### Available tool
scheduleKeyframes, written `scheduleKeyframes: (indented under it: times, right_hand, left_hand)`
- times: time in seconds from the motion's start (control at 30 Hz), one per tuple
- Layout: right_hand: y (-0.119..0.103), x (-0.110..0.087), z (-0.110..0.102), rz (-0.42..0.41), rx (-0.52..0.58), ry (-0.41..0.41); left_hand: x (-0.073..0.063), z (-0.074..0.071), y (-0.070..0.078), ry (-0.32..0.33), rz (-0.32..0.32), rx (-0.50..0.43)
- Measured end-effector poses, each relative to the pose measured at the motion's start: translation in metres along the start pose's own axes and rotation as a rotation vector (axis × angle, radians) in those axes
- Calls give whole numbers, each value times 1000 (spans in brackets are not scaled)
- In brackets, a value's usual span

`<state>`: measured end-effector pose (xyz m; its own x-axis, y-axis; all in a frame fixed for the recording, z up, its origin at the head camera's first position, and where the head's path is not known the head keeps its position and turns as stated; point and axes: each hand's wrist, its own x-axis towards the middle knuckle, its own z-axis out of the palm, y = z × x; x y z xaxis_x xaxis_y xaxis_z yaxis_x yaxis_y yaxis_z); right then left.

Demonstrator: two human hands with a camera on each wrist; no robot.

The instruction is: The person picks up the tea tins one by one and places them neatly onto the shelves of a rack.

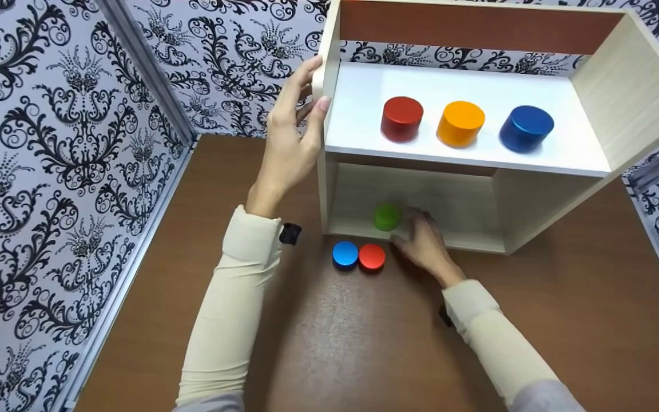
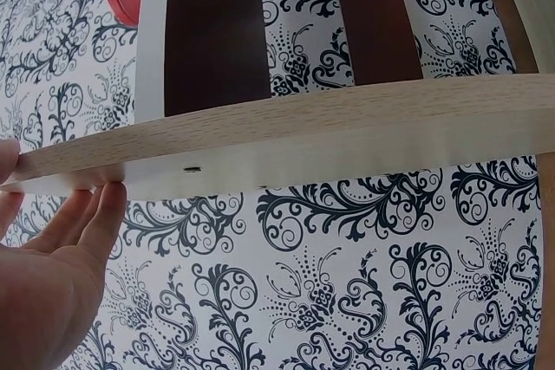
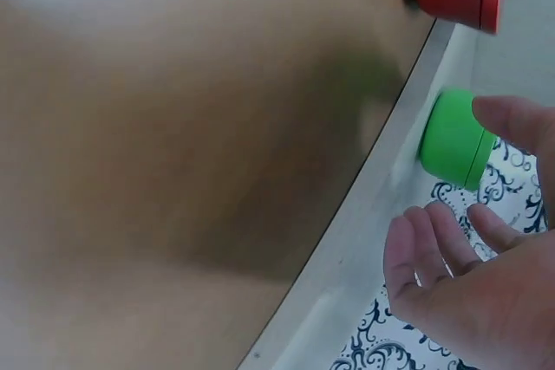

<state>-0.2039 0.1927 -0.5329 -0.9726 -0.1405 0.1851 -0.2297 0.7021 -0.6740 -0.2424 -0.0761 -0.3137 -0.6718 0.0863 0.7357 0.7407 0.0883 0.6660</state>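
My left hand [image 1: 292,134] holds the upper left side panel [image 1: 329,63] of a small wooden shelf unit. In the left wrist view, fingers and thumb lie on opposite faces of that panel. A green round tin [image 1: 388,216] stands on the bottom board near its front edge. Just to its right is my right hand [image 1: 424,243], slightly blurred in the head view. The right wrist view shows the thumb overlapping the rim of the green tin while the other fingers, loosely bent, stay apart from it. A blue tin [image 1: 345,255] and a red tin [image 1: 372,258] stand side by side on the table before the unit.
On the white upper shelf [image 1: 449,80] stand a dark red tin [image 1: 402,119], an orange tin [image 1: 461,124] and a dark blue tin [image 1: 527,129]. The unit's right side panel [image 1: 632,91] rises beyond them. Patterned partitions [image 1: 78,114] border the brown table [image 1: 341,343].
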Motion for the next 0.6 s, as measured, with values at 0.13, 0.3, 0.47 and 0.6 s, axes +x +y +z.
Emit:
scheduleKeyframes:
  times: [0.13, 0.3, 0.47, 0.6]
  right_hand:
    - [2, -18, -2, 36, 0, -11]
    - [0, -35, 1, 23, 46, -120]
    - [-6, -42, 10, -16, 67, -234]
    - [-11, -43, 18, -9, 54, -252]
  left_hand:
    - [-1, 0, 0, -1, 6, 0]
    - [0, -1, 0, -1, 10, 3]
    - [0, -1, 0, 0, 14, 15]
    - [-1, 0, 0, -1, 17, 22]
